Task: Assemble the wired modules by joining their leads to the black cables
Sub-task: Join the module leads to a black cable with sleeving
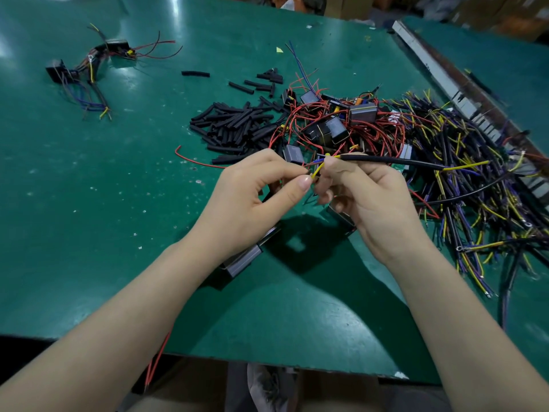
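At the centre of the frame the left hand (252, 185) pinches a yellow lead (317, 171) while the right hand (365, 191) grips a black cable (392, 161). A few finished assemblies (89, 72) lie upper left; the big pile of modules (335, 126) and cables (463, 150) at right suggests most remains.

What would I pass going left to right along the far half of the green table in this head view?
Finished wired modules → lone black sleeve → heap of black sleeves → pile of modules with red leads → pile of black cables.
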